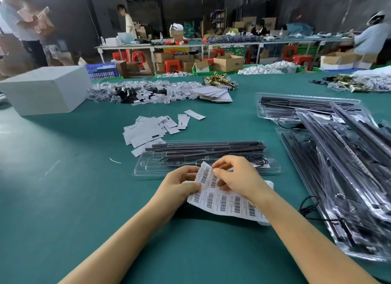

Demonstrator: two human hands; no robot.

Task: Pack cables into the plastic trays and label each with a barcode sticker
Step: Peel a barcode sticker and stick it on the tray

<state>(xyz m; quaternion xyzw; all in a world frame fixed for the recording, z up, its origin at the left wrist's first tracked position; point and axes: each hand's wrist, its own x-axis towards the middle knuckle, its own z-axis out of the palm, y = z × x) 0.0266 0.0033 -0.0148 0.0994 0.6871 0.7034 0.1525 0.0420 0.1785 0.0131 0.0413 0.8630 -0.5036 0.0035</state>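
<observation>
A sheet of barcode stickers (228, 201) is hanging just above the green table (63, 178), close to the person, with its upper end curling upward between both hands. The left hand (182, 183) is pinching the sheet's left edge between thumb and fingers, while the right hand (237, 178) is pinching a barcode sticker (204, 174) at the curled upper end. Just beyond the hands, a clear plastic tray (148, 167) is lying flat on the table, holding black cables (207, 147) along its length. Loose white paper cards (148, 129) are lying scattered behind the tray. To the right, a pile of filled trays (342, 167) is stacked at slanting angles. A white box (44, 89) is sitting far left.
</observation>
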